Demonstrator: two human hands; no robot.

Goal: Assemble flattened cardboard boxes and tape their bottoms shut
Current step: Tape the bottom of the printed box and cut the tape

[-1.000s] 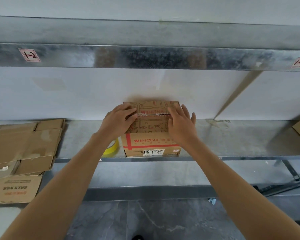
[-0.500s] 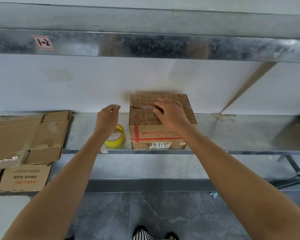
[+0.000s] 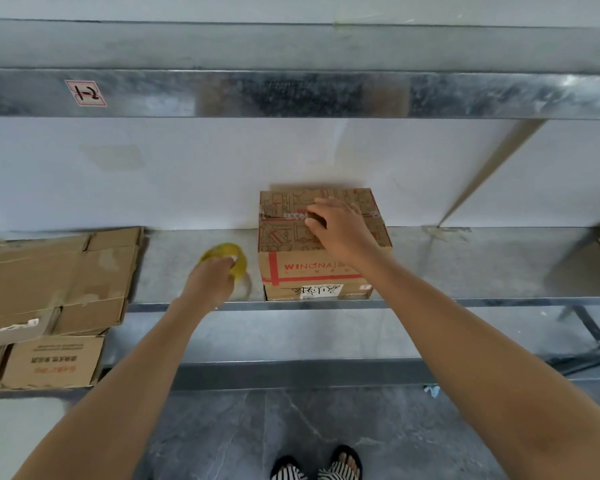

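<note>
Fingers of left hand curl over yellow tape roll near shelf front edge, grip hard to confirm through blur. Right hand presses flat on box flaps, just right of roll. Seam partly hidden under palm.

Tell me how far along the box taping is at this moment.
Done: one box stands erected on the shelf, flaps folded shut. In hand: the right hand presses the flaps down while the left hand grips the yellow tape roll. Left: taping the seam, then the flattened boxes.
</note>
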